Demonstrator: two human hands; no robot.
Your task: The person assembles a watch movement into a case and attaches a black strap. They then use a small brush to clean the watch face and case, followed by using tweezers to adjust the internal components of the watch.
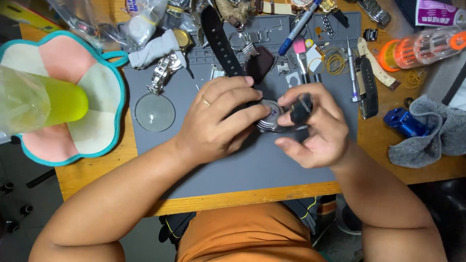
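over the grey mat (252, 170): my left hand (218, 121) pinches a metal watch case (269, 116); my right hand (310, 128) grips a small black tool (301, 109) touching it.

Wooden worktop (242, 198) is carrying a grey work mat (252, 167) across its middle, reaching near the front edge. Flower-shaped pad (97, 131) is overhanging the left edge. Grey cloth (432, 131) and blue tool (403, 121) are sitting at the right edge, orange-capped clear tube (422, 46) toward the back right corner. Round lens (155, 112), metal bracelet (162, 73) and black strap (221, 43) are lying on the mat's left half.
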